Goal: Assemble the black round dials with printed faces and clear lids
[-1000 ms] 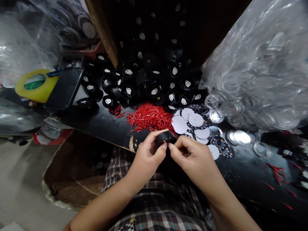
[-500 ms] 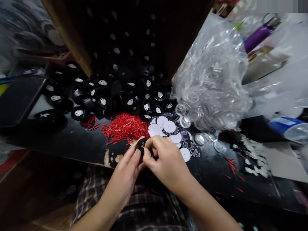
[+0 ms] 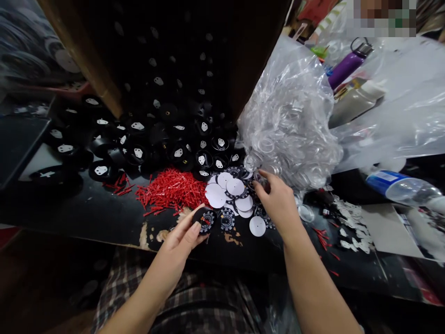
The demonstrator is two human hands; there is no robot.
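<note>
My left hand [image 3: 182, 236] pinches a small black round case with a dial face and a red pointer [image 3: 205, 219], just above the table's front edge. My right hand [image 3: 276, 202] reaches forward to the clear round lenses [image 3: 264, 178] at the mouth of a clear plastic bag [image 3: 292, 125]; its fingertips are curled there and what they touch is hidden. Between the hands lie white and printed dial discs [image 3: 231, 195]. A heap of small red pointers [image 3: 168, 190] lies left of the discs.
Many black round cases [image 3: 139, 139] spill from a dark box [image 3: 167, 51] at the back. A plastic water bottle [image 3: 403, 188] lies at right, a purple bottle [image 3: 346, 67] behind the bag. White scraps [image 3: 351, 222] and stray red pointers [image 3: 323, 236] dot the black table [image 3: 86, 213].
My right hand let go of the black case and moved forward and right to the clear lenses. My left hand keeps the case. The view swung to the right.
</note>
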